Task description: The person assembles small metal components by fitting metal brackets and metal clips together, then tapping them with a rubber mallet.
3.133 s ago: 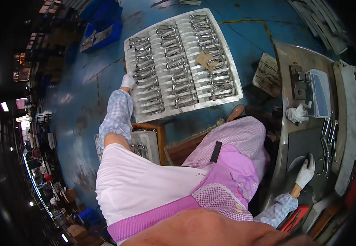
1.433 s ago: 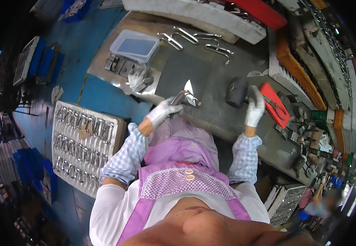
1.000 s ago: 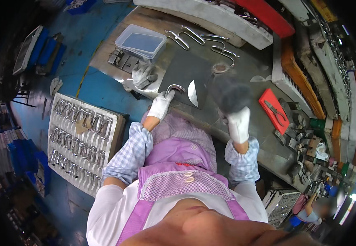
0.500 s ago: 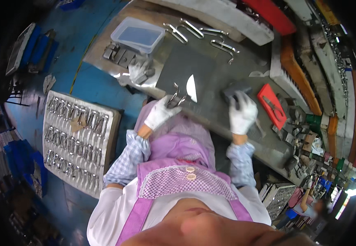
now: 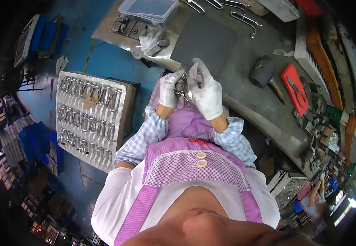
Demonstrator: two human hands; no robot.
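My left hand (image 5: 169,90), in a white glove, is closed around a shiny curved metal part (image 5: 181,85) at the table's front edge. Close beside it, my gloved right hand (image 5: 207,98) pinches a thin, pale pointed piece (image 5: 194,70) against that part. Fingers cover most of both items. Beyond my hands lies a dark square mat (image 5: 204,43). A mallet (image 5: 262,72) with a thick dark head rests on the table to the right, out of my grasp.
Red-backed pliers (image 5: 296,90) lie at the right. Several bent chrome handles (image 5: 243,18) sit at the back. A clear plastic box (image 5: 149,11), a metal block fixture (image 5: 129,28) and a grey-white glove (image 5: 152,42) occupy the table's left. Left stands a rack (image 5: 122,123) of metal parts.
My right hand has left the mallet and come left to meet my left hand. The pale piece has gone from the mat into my right fingers. The view has shifted.
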